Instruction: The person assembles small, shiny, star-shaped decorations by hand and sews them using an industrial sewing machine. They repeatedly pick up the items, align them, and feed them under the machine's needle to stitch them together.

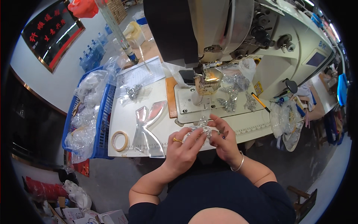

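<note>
Between my two hands, near the table's front edge, is a small silver glittery piece [202, 126]. My left hand [182, 148] is closed on its left side, with a ring on one finger. My right hand [225, 141] pinches its right side; the fingers partly hide the piece. Just beyond stands the sewing machine's needle and presser area [206, 84] over a metal plate [184, 100]. A clear strip seems to run from the piece toward it. Right of the plate lie several silver sequined pieces [229, 99]. Clear plastic bow-shaped templates [149, 125] lie to my left.
A roll of tape [120, 141] sits at the table's left corner. Beside the table is a blue basket [102, 127] of plastic bags. A bag of silver bits [132, 91] lies near papers [156, 67]. An orange-yellow pen [260, 102] and plastic bags [285, 119] are at the right.
</note>
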The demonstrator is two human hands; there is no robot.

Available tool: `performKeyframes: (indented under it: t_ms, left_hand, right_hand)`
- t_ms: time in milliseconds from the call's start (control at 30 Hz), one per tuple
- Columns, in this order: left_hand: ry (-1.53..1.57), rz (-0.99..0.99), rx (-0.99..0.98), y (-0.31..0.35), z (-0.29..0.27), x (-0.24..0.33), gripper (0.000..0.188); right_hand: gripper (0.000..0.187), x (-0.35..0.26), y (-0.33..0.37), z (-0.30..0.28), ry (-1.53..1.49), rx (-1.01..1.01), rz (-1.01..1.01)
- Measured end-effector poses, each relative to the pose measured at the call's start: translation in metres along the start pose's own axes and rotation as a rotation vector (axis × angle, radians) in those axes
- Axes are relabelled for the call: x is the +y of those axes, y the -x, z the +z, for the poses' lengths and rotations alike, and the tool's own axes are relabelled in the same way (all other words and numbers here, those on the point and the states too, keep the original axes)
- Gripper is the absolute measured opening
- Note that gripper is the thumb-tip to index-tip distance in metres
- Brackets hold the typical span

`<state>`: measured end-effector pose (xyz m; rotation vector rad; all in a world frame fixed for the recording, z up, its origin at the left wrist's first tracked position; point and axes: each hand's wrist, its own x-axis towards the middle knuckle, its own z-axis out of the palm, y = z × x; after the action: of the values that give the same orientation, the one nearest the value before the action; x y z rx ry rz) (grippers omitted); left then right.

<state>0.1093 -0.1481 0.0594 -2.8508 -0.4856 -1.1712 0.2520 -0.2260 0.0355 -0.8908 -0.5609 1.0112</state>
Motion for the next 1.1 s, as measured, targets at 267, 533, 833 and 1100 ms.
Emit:
performKeyframes:
  t_ms: [267, 533, 833, 1100]
  left_hand:
    - [0.787, -0.451, 0.120, 0.028, 0.038, -0.011, 0.029]
    - [1.330, -0.696, -0.218, 0.024, 0.042, -0.031, 0.026]
    - [1.400, -0.992, 0.062, 0.026, 0.042, -0.021, 0.021]
    - [1.393, -1.001, 0.025, 0.022, 0.034, -0.012, 0.021]
  right_hand:
    - [0.018, 0.014, -0.010, -0.011, -0.106, 0.058, 0.161]
    - [0.021, -0.007, -0.023, -0.012, -0.191, -0.054, 0.421]
    - [0.039, -0.021, -0.014, -0.014, 1.212, 0.007, -0.901]
    - [0.027, -0.018, -0.009, -0.005, 1.332, -0.057, -0.975]
